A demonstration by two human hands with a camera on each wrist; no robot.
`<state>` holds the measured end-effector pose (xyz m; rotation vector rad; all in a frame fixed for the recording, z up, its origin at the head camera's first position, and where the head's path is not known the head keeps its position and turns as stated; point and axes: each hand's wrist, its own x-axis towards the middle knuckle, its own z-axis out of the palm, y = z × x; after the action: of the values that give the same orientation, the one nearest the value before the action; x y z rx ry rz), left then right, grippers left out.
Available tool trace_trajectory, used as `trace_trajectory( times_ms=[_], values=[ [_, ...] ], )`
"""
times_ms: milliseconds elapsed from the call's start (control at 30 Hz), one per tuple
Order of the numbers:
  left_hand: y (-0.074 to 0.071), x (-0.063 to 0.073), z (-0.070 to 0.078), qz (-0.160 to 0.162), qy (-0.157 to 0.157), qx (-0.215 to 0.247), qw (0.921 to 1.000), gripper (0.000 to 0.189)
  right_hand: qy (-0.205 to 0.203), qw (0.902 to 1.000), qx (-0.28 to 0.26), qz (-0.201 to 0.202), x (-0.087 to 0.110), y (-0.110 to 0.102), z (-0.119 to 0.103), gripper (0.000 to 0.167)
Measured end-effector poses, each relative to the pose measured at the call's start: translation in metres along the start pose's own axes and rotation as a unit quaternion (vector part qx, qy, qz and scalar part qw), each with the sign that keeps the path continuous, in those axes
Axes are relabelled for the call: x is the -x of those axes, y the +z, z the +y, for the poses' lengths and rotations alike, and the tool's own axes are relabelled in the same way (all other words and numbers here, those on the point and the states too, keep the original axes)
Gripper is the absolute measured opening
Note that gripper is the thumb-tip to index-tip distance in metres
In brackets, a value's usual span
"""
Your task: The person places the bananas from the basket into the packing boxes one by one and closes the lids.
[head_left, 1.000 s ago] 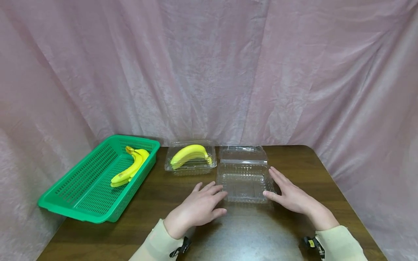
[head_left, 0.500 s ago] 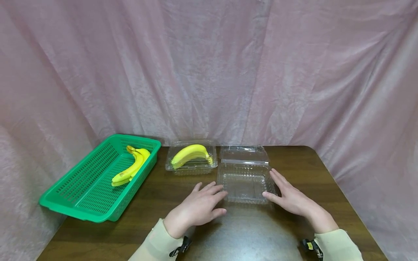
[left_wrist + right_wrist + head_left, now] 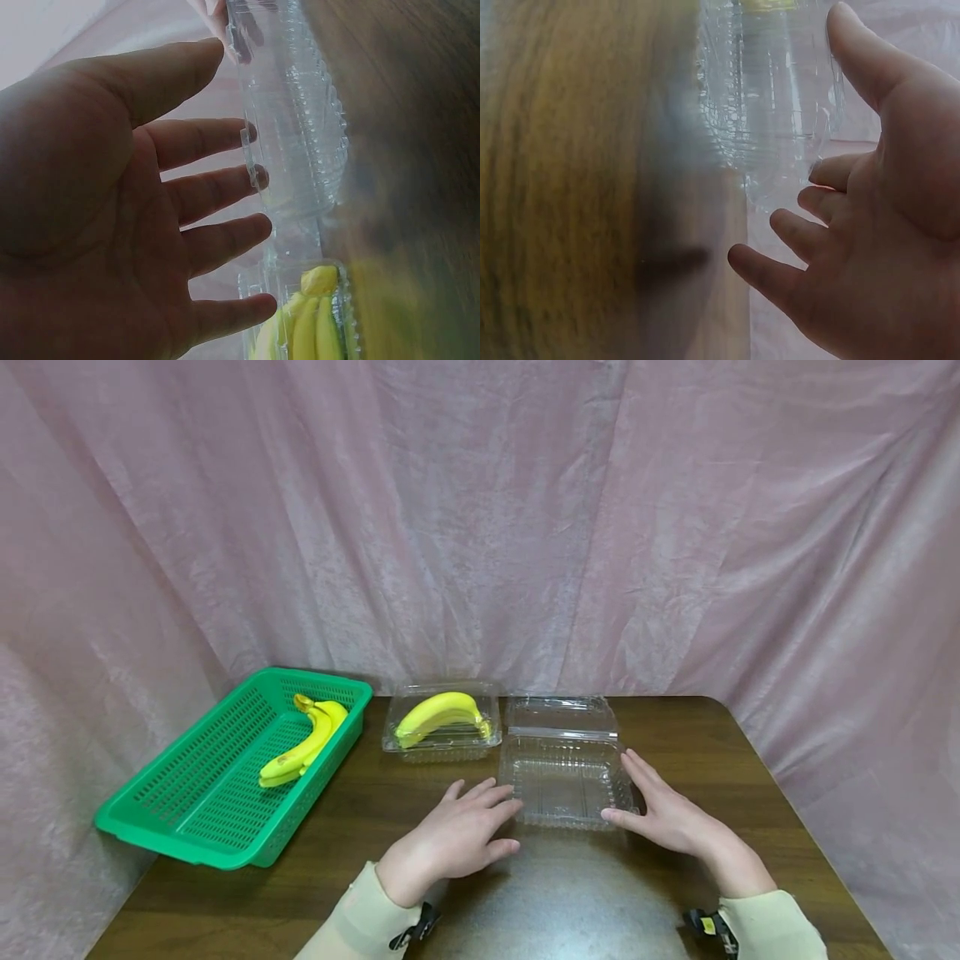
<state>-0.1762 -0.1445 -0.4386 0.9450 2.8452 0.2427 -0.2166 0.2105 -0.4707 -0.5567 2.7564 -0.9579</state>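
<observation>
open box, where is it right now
In the head view, the open box sits right of the banana box, between the left hand and right hand.

Pale cream sleeves [image 3: 367, 910]; black wrist devices [image 3: 427, 922], yellow patch [image 3: 708, 927] on right one.

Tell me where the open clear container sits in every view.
Head: open clear container, right of centre, between left hand and right hand.
Left wrist: container, upper centre, right of the thumb.
Right wrist: container, top centre, left of the thumb.
Shared landmark: brown tabletop.
</observation>
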Motion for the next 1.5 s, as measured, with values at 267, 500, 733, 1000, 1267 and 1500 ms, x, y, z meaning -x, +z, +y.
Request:
trace_trajectory(
  times_ms=[267, 500, 733, 1000, 1267, 1500],
  values=[
    [0.0, 0.001, -0.004, 0.001, -0.005, -0.001, 1.0, 0.06, 0.005, 0.9999, 0.013, 0.004, -0.004, 0.001, -0.004, 0.115],
    [0.0, 0.003, -0.009, 0.022, -0.006, 0.006, 0.9997, 0.059, 0.027, 0.999, 0.031, -0.017, -0.004, -0.007, -0.012, 0.119],
    [-0.001, 0.012, -0.023, 0.082, -0.004, 0.009, 0.9965, 0.06, 0.031, 0.9981, 0.044, -0.028, -0.005, -0.011, -0.017, 0.119],
    [-0.013, 0.023, -0.043, 0.161, -0.027, -0.03, 0.9862, 0.066, 0.032, 0.9984, 0.033, -0.034, -0.006, -0.009, -0.019, 0.12],
    [-0.024, 0.032, -0.063, 0.219, -0.039, -0.05, 0.9736, 0.065, 0.03, 0.9984, 0.024, -0.041, -0.008, -0.007, -0.018, 0.12],
    [-0.039, 0.041, -0.084, 0.255, -0.062, -0.067, 0.9627, 0.067, 0.024, 0.9987, 0.025, -0.037, -0.009, -0.004, -0.018, 0.12]
  ],
)
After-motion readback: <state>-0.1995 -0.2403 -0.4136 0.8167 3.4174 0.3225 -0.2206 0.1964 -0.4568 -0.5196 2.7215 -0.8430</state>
